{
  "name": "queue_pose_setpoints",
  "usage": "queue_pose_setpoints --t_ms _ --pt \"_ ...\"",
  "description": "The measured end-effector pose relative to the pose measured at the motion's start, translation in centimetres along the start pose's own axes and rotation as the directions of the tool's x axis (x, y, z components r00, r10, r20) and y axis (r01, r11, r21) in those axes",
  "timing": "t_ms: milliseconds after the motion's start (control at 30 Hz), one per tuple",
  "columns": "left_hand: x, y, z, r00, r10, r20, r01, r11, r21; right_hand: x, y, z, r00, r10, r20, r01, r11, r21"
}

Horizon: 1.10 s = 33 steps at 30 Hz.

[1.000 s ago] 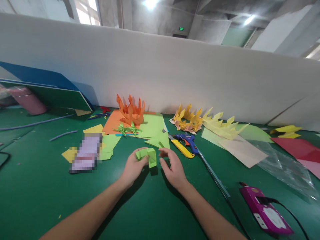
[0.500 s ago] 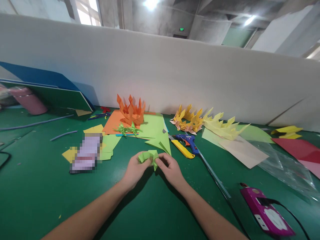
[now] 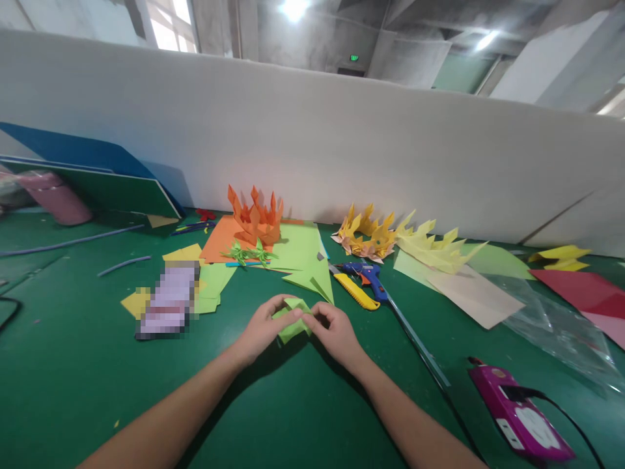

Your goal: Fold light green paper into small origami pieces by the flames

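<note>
A small folded piece of light green paper (image 3: 293,332) is held between both hands above the green table. My left hand (image 3: 266,329) is closed on its left side, with the thumb lying across the top. At the paper's right edge, my right hand (image 3: 334,331) pinches it between thumb and fingers. The fingertips behind the paper are partly hidden. Just beyond the hands lie light green sheets (image 3: 305,257) and two small green folded paper shapes (image 3: 250,253). An orange paper crown (image 3: 256,218) stands behind them.
To the right lie a yellow utility knife (image 3: 356,291), a blue glue gun (image 3: 368,277) and a magenta power box (image 3: 520,413) with a cable. Yellow paper crowns (image 3: 366,234) stand farther back. A pixelated phone-like object (image 3: 170,296) lies left. A white partition (image 3: 312,143) rises behind.
The green paper has been turned and now shows a flatter, squarer face. My left thumb has moved across its top; both hands remain in about the same place.
</note>
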<state>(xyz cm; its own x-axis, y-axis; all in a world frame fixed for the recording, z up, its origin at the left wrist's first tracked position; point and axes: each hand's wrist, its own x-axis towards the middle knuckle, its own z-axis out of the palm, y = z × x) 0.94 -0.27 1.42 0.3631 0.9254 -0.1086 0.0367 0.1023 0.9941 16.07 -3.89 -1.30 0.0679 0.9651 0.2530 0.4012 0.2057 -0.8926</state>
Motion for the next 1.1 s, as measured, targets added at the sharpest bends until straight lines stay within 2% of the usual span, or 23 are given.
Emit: queue_pose_setpoints --t_ms 233,433,600,767,967,1100 --pt "0.73 -0.27 -0.81 0.997 -0.011 0.07 0.005 0.997 0.078 -0.17 -0.31 -0.12 0.996 -0.059 0.072 0.063 0.996 -0.062" --pt "0.56 -0.32 -0.63 0.997 -0.07 0.019 0.07 0.998 0.01 -0.01 -0.08 -0.2 0.997 0.043 0.067 -0.048 0.996 0.072" --pt "0.66 -0.2 -0.6 0.994 -0.107 0.032 0.109 0.99 -0.087 0.28 0.18 -0.33 0.989 0.146 0.034 -0.15 0.969 0.199" --pt "0.82 -0.31 -0.77 0.991 -0.133 0.03 0.135 0.986 -0.103 0.44 -0.09 -0.43 0.982 0.187 0.023 -0.188 0.959 0.211" --pt "0.68 -0.11 -0.71 0.996 -0.088 0.025 0.089 0.994 -0.066 0.58 -0.12 -0.5 0.977 0.209 0.033 -0.211 0.957 0.199" --pt "0.53 0.27 -0.44 0.995 -0.102 0.008 0.102 0.991 -0.087 0.76 0.2 -0.49 0.975 0.216 0.045 -0.22 0.938 0.267"
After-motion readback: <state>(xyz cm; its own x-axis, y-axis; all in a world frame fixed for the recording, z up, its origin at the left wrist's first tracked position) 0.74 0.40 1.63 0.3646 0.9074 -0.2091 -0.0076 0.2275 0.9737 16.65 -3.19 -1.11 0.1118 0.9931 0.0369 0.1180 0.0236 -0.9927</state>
